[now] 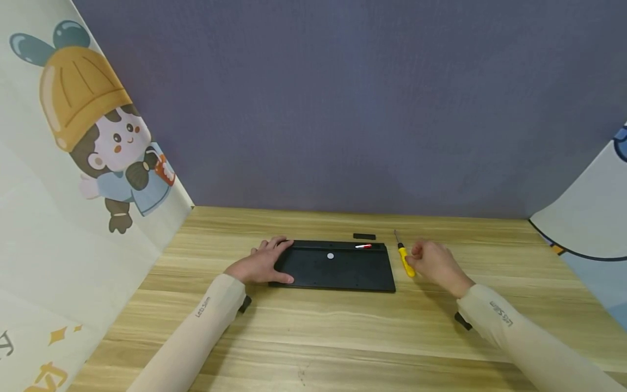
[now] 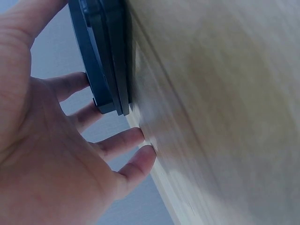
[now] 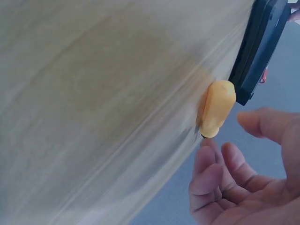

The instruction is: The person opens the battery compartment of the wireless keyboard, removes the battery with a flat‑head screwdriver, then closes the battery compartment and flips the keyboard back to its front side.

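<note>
A black keyboard lies on the table with its underside up. My left hand holds its left end, thumb at the near edge and forefinger at the far edge. In the left wrist view the other fingers of this hand reach down beside the keyboard. In the slot along the keyboard's back sits a small red-and-white battery. My right hand is beside a yellow-handled screwdriver, its fingers loosely curled. The right wrist view shows the thumb apart from the yellow handle.
Behind the keyboard lies a small black cover. The wooden table ends at a grey-blue panel at the back. Walls with cartoon prints stand on both sides.
</note>
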{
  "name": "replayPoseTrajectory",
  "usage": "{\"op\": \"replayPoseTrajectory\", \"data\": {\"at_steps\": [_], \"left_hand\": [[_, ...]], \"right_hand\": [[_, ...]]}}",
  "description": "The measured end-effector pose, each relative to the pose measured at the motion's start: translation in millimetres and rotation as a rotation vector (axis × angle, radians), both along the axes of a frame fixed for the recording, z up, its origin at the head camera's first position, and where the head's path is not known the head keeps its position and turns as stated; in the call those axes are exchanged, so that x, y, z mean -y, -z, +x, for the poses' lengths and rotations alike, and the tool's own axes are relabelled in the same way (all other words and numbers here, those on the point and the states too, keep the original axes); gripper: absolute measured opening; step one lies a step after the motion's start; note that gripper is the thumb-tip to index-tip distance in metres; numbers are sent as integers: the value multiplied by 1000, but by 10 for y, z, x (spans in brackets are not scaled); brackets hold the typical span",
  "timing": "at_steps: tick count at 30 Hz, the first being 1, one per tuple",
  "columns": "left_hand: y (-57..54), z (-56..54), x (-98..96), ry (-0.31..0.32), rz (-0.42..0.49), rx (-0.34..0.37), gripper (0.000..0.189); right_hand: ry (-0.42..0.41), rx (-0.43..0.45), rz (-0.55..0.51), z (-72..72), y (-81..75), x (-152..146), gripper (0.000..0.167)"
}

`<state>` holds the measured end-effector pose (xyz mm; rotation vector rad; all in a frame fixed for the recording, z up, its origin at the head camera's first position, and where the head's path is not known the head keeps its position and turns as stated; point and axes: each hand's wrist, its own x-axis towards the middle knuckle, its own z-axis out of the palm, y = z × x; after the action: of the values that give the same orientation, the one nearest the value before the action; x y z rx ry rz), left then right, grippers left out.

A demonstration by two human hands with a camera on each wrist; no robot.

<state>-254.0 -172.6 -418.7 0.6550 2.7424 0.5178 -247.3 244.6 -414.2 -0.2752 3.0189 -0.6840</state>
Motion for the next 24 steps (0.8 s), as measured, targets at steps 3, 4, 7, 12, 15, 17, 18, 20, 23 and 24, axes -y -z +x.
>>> {"op": "replayPoseTrajectory", "data": {"at_steps": [3,4,7,12,15,17,18,20,23,24], "left_hand": [[1,-3,0,1,-2,-2,95],[0,-4,-1,2,-3,-3,95],[1,-7,-1,3,-7,-7,96],[6,-14,3,7,-8,-9,96],[5,-16,6,8,-4,-9,96],[2,-17,6,10,-2,-9,96],[2,-17,4,10,0,-7,96],[1,-17,0,9,-1,-5,96],[-3,-18,-10,6,-9,-2,96],[-5,-18,-14,3,-13,-1,96]], "right_hand": [[-2,5,-11,-4,14,11,20],[-5,3,-13,-6,20,13,20],[-10,-25,-11,-12,33,19,22],[-88,-123,-56,-18,61,61,29],[-191,-155,-104,-11,87,119,40],[-250,-137,-118,1,97,164,51],[-276,-117,-121,8,98,185,58],[-311,-57,-123,19,99,222,72],[-356,33,-110,36,90,261,90],[-369,60,-108,39,88,269,94]]}}
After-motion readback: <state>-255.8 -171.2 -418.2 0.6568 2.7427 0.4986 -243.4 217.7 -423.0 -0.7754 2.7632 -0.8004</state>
